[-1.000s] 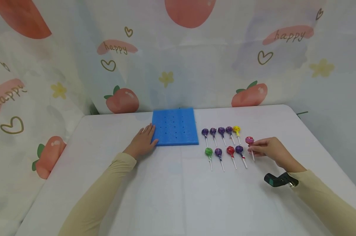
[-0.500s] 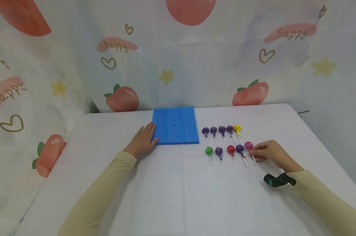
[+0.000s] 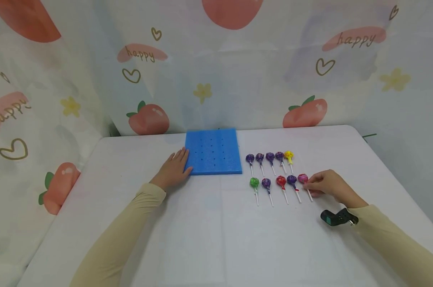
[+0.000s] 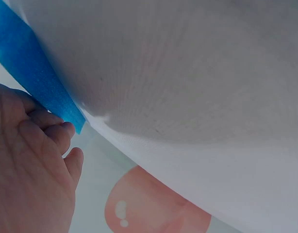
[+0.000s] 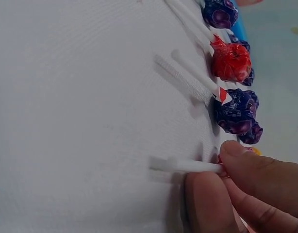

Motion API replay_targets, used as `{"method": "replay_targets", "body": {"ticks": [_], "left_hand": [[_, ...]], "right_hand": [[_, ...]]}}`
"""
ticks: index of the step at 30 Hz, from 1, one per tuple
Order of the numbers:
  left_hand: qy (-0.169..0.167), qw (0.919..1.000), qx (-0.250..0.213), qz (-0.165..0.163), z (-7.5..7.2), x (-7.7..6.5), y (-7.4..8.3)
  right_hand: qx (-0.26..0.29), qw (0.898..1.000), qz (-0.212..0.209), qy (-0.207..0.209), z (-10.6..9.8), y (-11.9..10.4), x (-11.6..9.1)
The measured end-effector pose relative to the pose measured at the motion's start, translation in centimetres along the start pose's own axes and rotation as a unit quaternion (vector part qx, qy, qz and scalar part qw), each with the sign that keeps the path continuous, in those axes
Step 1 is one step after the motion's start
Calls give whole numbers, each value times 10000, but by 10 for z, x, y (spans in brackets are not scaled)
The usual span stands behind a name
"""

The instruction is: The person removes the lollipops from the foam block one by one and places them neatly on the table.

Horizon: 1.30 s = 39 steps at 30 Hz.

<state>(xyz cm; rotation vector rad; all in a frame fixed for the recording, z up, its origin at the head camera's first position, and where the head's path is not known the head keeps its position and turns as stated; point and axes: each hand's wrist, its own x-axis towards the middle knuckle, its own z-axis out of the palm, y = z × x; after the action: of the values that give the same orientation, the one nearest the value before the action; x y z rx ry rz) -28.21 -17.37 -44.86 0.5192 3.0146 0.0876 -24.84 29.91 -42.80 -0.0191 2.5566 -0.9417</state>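
Observation:
In the head view my left hand [image 3: 170, 170] rests against the left edge of a blue board [image 3: 214, 153] dotted with small holes, fingers fairly straight. The left wrist view shows that hand's fingers beside the board's side [image 4: 47, 82]. My right hand [image 3: 331, 186] pinches a pink lollipop [image 3: 302, 178] near the wrapper's base, at the right end of the front row. Its white stick [image 5: 192, 166] lies close to the cloth, pointing toward me. To its left are a purple lollipop [image 3: 292, 180], a red one [image 3: 281, 181], another purple one [image 3: 266, 183] and a green one [image 3: 254, 183].
Behind that row lie several purple lollipops [image 3: 270, 157] and a yellow one [image 3: 288, 155]. All are on a white-covered table [image 3: 187, 239]. A patterned curtain [image 3: 252, 79] hangs at the back. A black device [image 3: 338, 217] is worn at the right wrist.
My right hand has brought the pink lollipop down to the table, slightly toward me, in line with the front row. The left hand stays at the board.

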Motion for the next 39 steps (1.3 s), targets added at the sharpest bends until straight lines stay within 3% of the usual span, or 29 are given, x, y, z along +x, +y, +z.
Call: {"method": "replay_targets", "body": {"ticks": [8,19,31,39], "left_hand": [[-49,10000,9,-49,0,0,1],[-37,10000,-33,-32,-1,0,0],[-24,10000,-21,-13,-1,0,0],[-6,10000,-13,5,0,0,0]], "right_hand": [[-186,9996,156,-135,-3,-2,3],[19,9993,213,-317,-4,-1,4],[104,9992,368,64,-7,3,2],[59,9992,336,-219,-2,2,4]]}}
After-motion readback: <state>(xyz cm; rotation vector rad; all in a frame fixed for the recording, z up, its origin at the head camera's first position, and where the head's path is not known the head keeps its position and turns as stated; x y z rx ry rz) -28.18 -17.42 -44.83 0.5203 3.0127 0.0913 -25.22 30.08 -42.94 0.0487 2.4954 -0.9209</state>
